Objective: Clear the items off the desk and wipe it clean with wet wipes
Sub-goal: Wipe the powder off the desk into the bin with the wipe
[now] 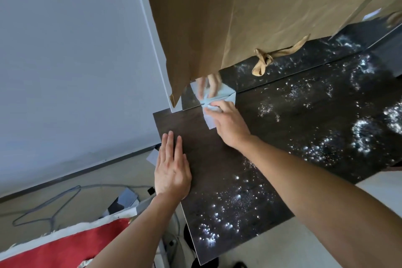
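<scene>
Pressing a pale blue wet wipe (208,118) into the far left corner of the desk (213,159), the right hand (230,124) curls its fingertips onto it, apparently bunching it, though blur hides the exact grip. The left hand (173,169) lies flat at the left edge, fingers straight and close together. A brown paper bag (250,6) hangs over the back edge.

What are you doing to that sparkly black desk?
A person is wiping the dark desk. Their right grip holds a pale blue wet wipe at the far corner, by the mirror. Their left grip rests flat on the desk's left end. Shiny specks cover much of the desk, and a brown paper bag is at the back.
</scene>
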### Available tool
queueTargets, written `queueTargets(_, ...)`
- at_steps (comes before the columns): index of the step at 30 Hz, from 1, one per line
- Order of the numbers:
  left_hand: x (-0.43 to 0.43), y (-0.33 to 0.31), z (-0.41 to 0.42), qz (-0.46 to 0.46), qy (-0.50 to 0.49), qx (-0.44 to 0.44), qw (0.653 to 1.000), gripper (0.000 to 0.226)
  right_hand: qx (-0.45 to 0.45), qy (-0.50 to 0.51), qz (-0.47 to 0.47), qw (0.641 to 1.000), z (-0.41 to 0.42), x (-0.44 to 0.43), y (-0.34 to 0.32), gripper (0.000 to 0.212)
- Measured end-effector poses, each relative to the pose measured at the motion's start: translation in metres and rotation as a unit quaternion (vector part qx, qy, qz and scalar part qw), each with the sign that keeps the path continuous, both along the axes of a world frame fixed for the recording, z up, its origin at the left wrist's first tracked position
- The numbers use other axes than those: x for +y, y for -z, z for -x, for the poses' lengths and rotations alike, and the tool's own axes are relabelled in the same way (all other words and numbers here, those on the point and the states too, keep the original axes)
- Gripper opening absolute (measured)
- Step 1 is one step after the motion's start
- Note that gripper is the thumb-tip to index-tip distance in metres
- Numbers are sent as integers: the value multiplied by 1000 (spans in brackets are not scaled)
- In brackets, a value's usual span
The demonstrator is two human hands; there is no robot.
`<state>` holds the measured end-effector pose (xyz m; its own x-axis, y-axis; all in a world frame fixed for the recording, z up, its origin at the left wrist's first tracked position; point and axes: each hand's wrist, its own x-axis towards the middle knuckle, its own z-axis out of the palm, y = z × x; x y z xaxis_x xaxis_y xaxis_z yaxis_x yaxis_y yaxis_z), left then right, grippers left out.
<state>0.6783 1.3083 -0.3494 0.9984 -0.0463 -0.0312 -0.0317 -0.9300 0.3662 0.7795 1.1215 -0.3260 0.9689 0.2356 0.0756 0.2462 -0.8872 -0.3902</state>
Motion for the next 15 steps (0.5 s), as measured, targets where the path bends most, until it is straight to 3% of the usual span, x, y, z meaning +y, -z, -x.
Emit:
queueTargets(4,0,1,1,5,-3,3,1000,57,10,145,-34,989,-8,-33,-1,31)
queueTargets(6,0,2,2,7,-4,6,1000,57,11,95,-61,994,27,-10,0,30)
queueTargets(9,0,2,0,20,-6,2,1000,57,50,-73,-94,992,100,10,-1,27)
queueTargets(11,0,1,0,27,-5,-3,1000,56,75,-92,-106,987,111,-5,-6,22)
queueTargets(15,0,3,2,34,-4,-13,999,53,49,121,-87,988,74,-29,-5,18)
